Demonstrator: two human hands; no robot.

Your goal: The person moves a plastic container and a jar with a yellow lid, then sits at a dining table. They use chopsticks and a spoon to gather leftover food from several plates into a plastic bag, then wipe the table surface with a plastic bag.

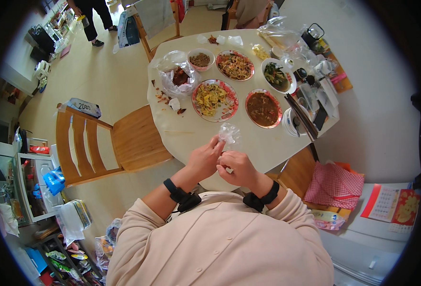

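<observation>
My left hand (205,159) and my right hand (240,167) meet over the near edge of the pale dining table (182,146). A crumpled clear plastic bag or film (229,134) shows at my left fingertips; whether the fingers grip it is unclear. My right fingers are curled near the left hand, and what lies between them is hidden. Beyond stand a plate of scrambled egg (210,99), a bowl of brown stew (263,108), a plate of shredded vegetables (235,65), a bowl of minced food (199,59) and a bowl of leafy greens (276,75).
An open plastic bag of dark food (180,75) stands at the table's left, near scraps and a tissue (174,104). Stacked bowls (292,122) with dark chopsticks (301,116) are at the right. Wooden chairs (135,137) surround the table. A person (93,19) stands at the upper left.
</observation>
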